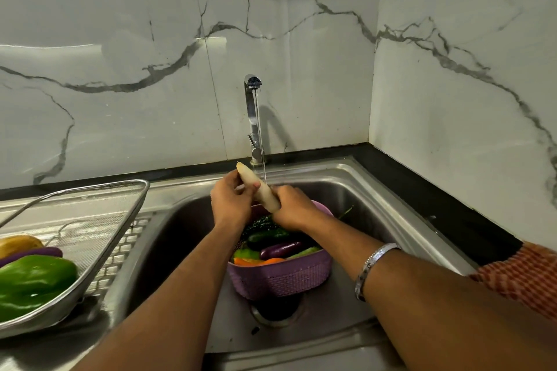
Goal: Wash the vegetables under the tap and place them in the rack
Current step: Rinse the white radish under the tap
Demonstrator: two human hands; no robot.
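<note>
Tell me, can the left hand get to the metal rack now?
Probably yes: the metal rack lies open on that side, nothing between, but the left hand first must release the white radish.

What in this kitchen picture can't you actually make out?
All in the head view:
- The purple basket: the arms and the top vegetables hide what lies deeper.
- The rack: the left edge cuts it off, green pepper included.
- The white vegetable: its lower end is hidden in the right hand; the left hand covers part of it.
- The sink drain: mostly behind the basket.
</note>
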